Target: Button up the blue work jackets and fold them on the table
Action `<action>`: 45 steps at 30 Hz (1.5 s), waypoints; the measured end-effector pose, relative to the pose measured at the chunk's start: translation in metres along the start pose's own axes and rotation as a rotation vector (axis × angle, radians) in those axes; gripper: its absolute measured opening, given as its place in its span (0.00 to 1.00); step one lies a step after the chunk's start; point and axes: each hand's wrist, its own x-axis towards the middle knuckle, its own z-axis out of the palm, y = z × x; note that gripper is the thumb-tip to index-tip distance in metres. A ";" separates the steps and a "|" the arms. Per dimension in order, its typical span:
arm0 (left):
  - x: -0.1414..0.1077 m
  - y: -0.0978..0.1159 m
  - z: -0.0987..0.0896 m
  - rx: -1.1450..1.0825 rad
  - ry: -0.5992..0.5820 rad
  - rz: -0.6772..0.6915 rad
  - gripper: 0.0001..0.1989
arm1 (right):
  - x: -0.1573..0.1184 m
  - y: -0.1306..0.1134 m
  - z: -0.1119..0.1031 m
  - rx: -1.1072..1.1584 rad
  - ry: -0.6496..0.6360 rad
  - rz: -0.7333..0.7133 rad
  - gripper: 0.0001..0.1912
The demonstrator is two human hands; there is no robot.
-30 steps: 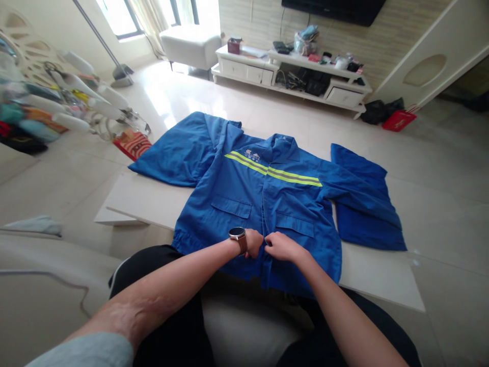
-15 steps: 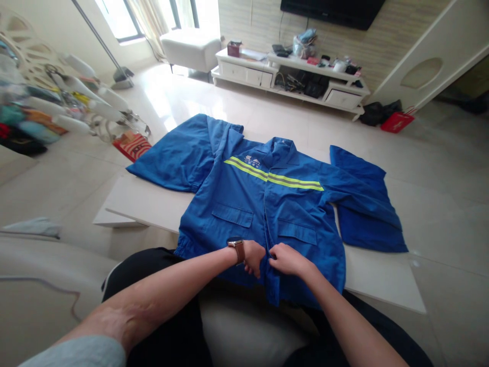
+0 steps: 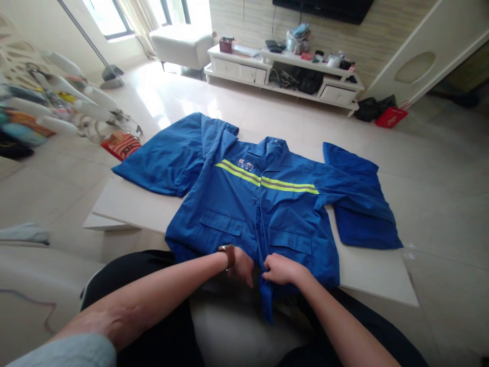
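head view: a blue long-sleeved cloth jacket (image 3: 244,204) is laid on a flat white tabletop (image 3: 382,278), its front edge (image 3: 261,239) pinched by the right hand (image 3: 281,268); the left hand's (image 3: 241,266) grip cannot be told; skewing could be caused by tugging.

Jacket (image 3: 225,201), blue, stripe (image 3: 290,185) yellow: spread across table (image 3: 382,278). Right hand (image 3: 283,268): pinching jacket's front at table's near edge. Left hand (image 3: 242,265) (wearing watch (image 3: 229,256)): by same edge, grip unclear. Well beyond far edge: cabinet (image 3: 239,71), stool (image 3: 183,48), television (image 3: 328,7), red bag (image 3: 391,118).
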 end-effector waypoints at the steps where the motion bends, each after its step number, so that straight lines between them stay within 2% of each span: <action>1: -0.007 0.005 -0.013 -0.065 -0.096 -0.020 0.12 | 0.000 0.001 -0.005 -0.008 -0.047 0.016 0.09; 2: -0.014 0.008 -0.027 -0.084 -0.109 -0.027 0.11 | 0.001 0.002 -0.011 -0.010 -0.096 0.035 0.09; 3: -0.022 0.010 -0.040 -0.066 -0.044 -0.027 0.11 | 0.001 0.004 -0.017 -0.001 -0.139 0.051 0.10; 5: -0.033 0.009 -0.064 0.083 0.310 -0.039 0.11 | 0.003 0.008 -0.029 0.054 -0.172 0.061 0.13; 7: -0.037 0.005 -0.081 0.200 0.631 -0.078 0.10 | 0.005 0.010 -0.041 0.103 -0.101 0.061 0.18; 8: -0.036 0.003 -0.086 0.220 0.723 -0.098 0.10 | 0.006 0.010 -0.046 0.106 -0.032 0.066 0.20; 10: -0.031 0.001 -0.093 0.212 0.796 -0.116 0.10 | 0.010 0.008 -0.057 0.073 0.136 0.090 0.24; 14: -0.024 0.005 -0.101 0.237 0.811 -0.090 0.12 | 0.021 0.003 -0.076 0.011 0.417 0.171 0.16; 17: -0.028 0.008 -0.108 0.252 0.785 -0.101 0.12 | 0.032 0.002 -0.084 -0.009 0.507 0.205 0.10; 21: -0.035 0.004 -0.112 0.227 0.782 -0.182 0.09 | 0.045 -0.001 -0.084 -0.025 0.461 0.222 0.12; 23: -0.033 0.002 -0.109 0.127 0.696 -0.187 0.08 | 0.048 -0.006 -0.082 -0.045 0.442 0.227 0.15; 26: -0.026 -0.003 -0.099 -0.078 0.536 -0.148 0.08 | 0.049 -0.011 -0.077 -0.058 0.452 0.200 0.18; 30: -0.015 -0.011 -0.090 -0.230 0.538 -0.058 0.07 | 0.047 -0.011 -0.076 -0.088 0.425 0.168 0.15; 35: -0.014 -0.016 -0.096 -0.545 0.465 0.042 0.09 | 0.041 -0.007 -0.084 -0.076 0.381 0.194 0.12; 37: -0.015 -0.015 -0.099 -0.620 0.464 0.057 0.08 | 0.039 -0.008 -0.085 -0.057 0.361 0.189 0.16; 40: -0.016 -0.014 -0.102 -0.648 0.463 0.084 0.08 | 0.039 -0.011 -0.082 -0.067 0.374 0.195 0.24; 45: -0.016 -0.016 -0.104 -0.553 0.462 0.102 0.05 | 0.044 -0.010 -0.075 -0.099 0.373 0.236 0.13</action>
